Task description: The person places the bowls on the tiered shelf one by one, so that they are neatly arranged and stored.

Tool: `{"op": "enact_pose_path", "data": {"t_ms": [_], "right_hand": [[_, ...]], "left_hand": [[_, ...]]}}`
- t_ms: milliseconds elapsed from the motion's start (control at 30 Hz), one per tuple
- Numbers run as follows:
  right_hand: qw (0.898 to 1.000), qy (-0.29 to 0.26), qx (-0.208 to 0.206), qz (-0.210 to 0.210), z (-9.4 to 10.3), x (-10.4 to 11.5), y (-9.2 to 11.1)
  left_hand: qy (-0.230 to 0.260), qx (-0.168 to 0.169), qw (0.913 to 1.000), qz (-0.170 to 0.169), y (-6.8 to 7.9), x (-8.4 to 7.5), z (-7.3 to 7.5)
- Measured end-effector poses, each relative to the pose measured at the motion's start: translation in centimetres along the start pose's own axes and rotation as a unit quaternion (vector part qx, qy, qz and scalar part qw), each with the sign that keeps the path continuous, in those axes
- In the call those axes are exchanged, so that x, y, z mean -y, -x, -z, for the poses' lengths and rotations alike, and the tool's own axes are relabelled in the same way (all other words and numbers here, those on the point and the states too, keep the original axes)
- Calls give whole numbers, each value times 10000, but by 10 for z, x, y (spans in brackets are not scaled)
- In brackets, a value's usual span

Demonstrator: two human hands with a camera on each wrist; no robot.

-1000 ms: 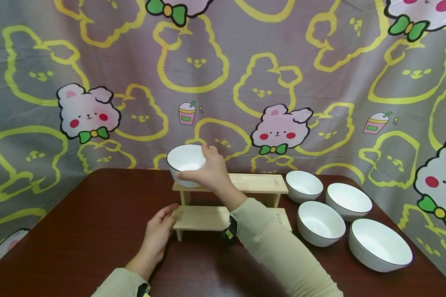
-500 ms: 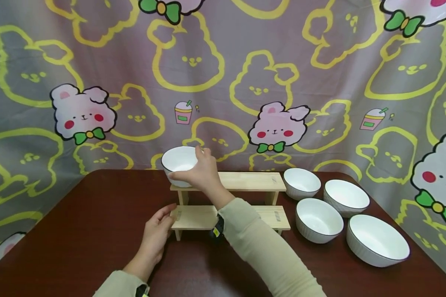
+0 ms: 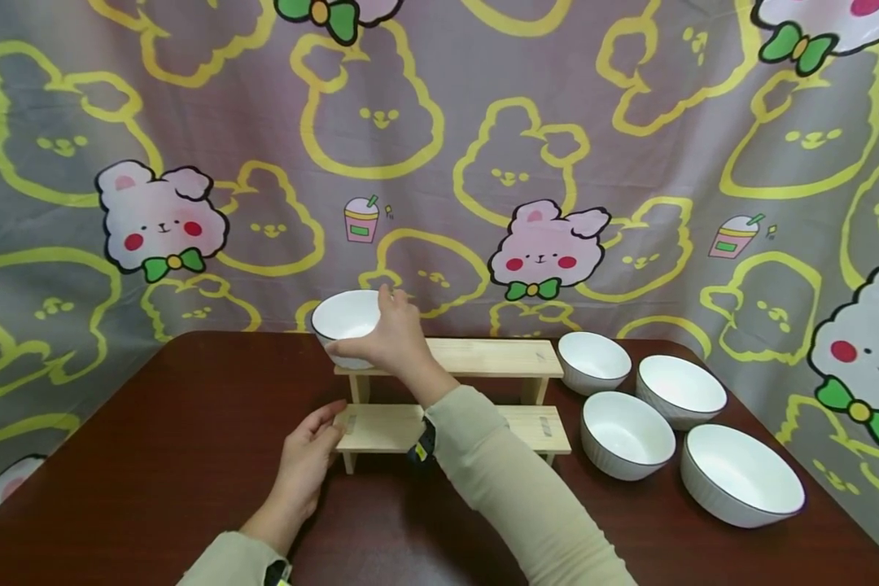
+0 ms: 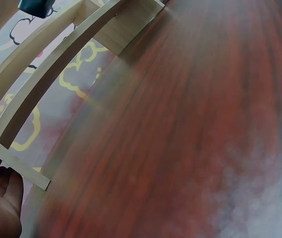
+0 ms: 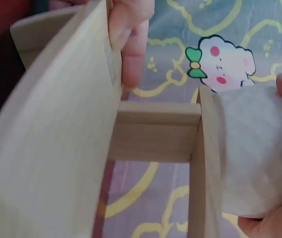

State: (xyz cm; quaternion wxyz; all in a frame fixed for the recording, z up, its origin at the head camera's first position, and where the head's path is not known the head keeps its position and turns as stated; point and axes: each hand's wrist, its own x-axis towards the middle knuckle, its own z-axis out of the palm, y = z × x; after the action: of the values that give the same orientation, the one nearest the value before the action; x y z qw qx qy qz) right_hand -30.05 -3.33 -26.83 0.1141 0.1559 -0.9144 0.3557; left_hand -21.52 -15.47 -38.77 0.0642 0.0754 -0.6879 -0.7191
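A white, dark-rimmed bowl (image 3: 346, 313) stands at the left end of the upper tier of a two-tier wooden rack (image 3: 483, 356). My right hand (image 3: 391, 338) holds that bowl from its right side, thumb along the near wall and fingers at the rim. In the right wrist view, the ribbed underside of the bowl (image 5: 259, 148) meets the upper board. My left hand (image 3: 308, 456) grips the left end of the lower tier (image 3: 384, 427). Its fingers (image 4: 4, 186) show below the board in the left wrist view, beside the end leg.
To the right of the rack, several more white bowls stand upright on the dark red-brown table (image 3: 168, 456): two rear bowls (image 3: 595, 362) (image 3: 681, 392) and two nearer bowls (image 3: 627, 435) (image 3: 741, 474). A patterned cloth (image 3: 410, 122) hangs behind.
My right hand has moved the bowl slightly left and down at the upper tier's left end. The left hand keeps its place on the lower tier. The head view has shifted a little.
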Motion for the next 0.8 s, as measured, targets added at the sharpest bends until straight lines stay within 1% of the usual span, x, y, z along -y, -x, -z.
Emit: {"op": "enact_pose_path", "data": {"t_ms": [133,200,333,467,800], "right_hand": [[9995,128,197,222,4,0,-2],[9991,79,286,313,7,0,-2],[9989,-94,373,264,11,-2,1],[9985,-336,344,251,16,-6,5],[9959,-749,138,496,28,-14,20]], "left_hand": [[-17,-56,10000,-8,0,-1,0],[-66,-60,10000,-23,0,-1,0],[-132,-12,9999,-3,1,-1,-1],[-155,-28,9999,21,1,0,0],[-79,-53,10000,-4,0,0,-1]]}}
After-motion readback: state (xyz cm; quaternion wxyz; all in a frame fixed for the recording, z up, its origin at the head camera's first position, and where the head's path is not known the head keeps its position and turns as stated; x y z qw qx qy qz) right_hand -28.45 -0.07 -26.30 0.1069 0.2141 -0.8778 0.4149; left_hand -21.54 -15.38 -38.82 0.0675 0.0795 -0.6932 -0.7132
